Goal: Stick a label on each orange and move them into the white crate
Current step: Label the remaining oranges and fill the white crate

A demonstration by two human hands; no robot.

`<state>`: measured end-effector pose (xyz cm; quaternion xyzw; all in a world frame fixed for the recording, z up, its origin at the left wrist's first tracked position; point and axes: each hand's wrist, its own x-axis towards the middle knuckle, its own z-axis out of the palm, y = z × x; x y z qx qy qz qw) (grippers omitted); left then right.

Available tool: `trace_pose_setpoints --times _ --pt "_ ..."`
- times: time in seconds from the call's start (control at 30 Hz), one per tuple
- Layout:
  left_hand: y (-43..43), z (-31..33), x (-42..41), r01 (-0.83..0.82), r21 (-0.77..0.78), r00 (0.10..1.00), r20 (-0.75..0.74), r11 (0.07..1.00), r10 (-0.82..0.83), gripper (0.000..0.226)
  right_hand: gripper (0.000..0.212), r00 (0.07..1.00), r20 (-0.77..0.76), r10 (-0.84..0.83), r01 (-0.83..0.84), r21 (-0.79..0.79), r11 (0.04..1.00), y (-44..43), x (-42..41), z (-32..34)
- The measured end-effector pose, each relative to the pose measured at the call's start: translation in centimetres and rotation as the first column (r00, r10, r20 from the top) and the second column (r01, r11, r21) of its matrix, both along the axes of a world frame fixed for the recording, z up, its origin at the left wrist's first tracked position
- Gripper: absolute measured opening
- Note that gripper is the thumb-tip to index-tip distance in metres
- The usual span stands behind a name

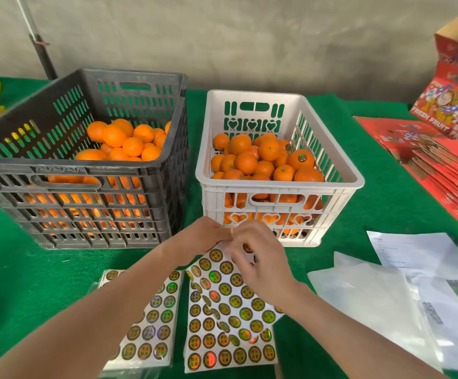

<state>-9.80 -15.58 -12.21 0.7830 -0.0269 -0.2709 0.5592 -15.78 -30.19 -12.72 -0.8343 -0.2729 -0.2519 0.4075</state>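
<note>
My L hand point(204, 236) & R hand point(259, 259), fingers curled, both pinch top edge of label sheet point(230, 305), just in front of white crate point(277, 97) w/ oranges point(249, 160).

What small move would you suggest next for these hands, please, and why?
Probably peel one label fully off: the left hand and right hand pinch the top edge of the sticker sheet, neither holds an orange, and oranges wait in the black crate.
</note>
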Motion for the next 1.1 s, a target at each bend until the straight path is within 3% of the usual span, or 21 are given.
trace_pose_setpoints --times 0.03,0.07,0.17,0.3,0.37,0.47,0.53,0.6,0.67,0.77,0.83,0.9,1.0,1.1 --pt "0.3 0.0 -0.1 0.047 -0.007 0.999 0.010 0.999 -0.047 0.017 0.004 0.988 -0.157 -0.011 0.029 0.113 0.993 -0.1 0.0 0.4" --pt "0.6 0.0 -0.1 0.104 -0.017 0.994 0.018 0.994 -0.104 0.019 0.019 0.941 -0.338 -0.008 0.072 0.176 0.982 -0.3 0.2 0.7" --pt "1.0 -0.4 0.0 0.241 0.021 0.969 0.059 0.970 -0.242 0.027 0.057 0.720 -0.686 0.107 0.031 0.186 0.982 -1.4 1.4 0.8" --pt "1.3 -1.0 0.2 0.364 0.113 0.930 -0.091 0.924 -0.356 0.054 0.062 0.636 -0.772 0.023 0.171 0.169 0.971 -2.5 2.1 -0.9" --pt "2.0 -1.8 0.1 0.445 0.303 0.893 -0.072 0.843 -0.445 0.044 0.058 0.601 -0.797 -0.060 0.255 0.121 0.959 -3.1 2.1 -2.5" --pt "2.9 -4.0 -0.4 0.430 0.497 0.863 0.018 0.754 -0.505 0.023 0.056 0.556 -0.810 -0.185 0.262 -0.041 0.964 -3.8 1.8 -4.4" --pt "2.9 -5.5 -0.9 0.403 0.513 0.869 0.045 0.758 -0.493 0.027 0.058 0.611 -0.733 -0.298 0.158 -0.255 0.954 -3.8 1.2 -5.1" --pt "2.5 -6.9 -1.3 0.370 0.544 0.868 0.087 0.753 -0.490 0.031 0.056 0.754 -0.571 -0.324 0.110 -0.377 0.920 -3.2 0.6 -4.9" --pt "2.2 -8.1 -1.8 0.326 0.609 0.860 0.126 0.723 -0.494 0.036 0.041 0.888 -0.422 -0.181 0.086 -0.235 0.968 -1.9 0.3 -3.6" --pt "2.2 -7.9 -2.9 0.142 0.702 0.825 0.306 0.698 -0.476 0.042 0.019 0.973 -0.231 -0.027 0.026 -0.009 1.000 0.6 0.6 -1.1" --pt "2.8 -5.2 -3.3 -0.029 0.533 0.729 0.590 0.845 -0.347 0.025 0.012 0.992 -0.122 0.021 -0.013 0.072 0.997 2.1 1.0 0.6" --pt "4.2 -1.0 -3.4 -0.134 0.276 0.565 0.810 0.952 -0.156 0.012 0.008 0.998 0.018 0.061 -0.062 0.093 0.994 3.8 1.8 2.4" --pt "7.2 5.6 -2.6 -0.292 -0.018 0.400 0.906 0.956 0.139 0.015 0.008 0.960 0.230 0.159 -0.194 0.143 0.970 7.0 4.2 5.6" --pt "11.3 9.7 -0.7 -0.442 -0.163 0.328 0.886 0.882 0.328 0.011 0.016 0.956 0.226 0.185 -0.227 0.177 0.958 11.1 8.0 9.2"
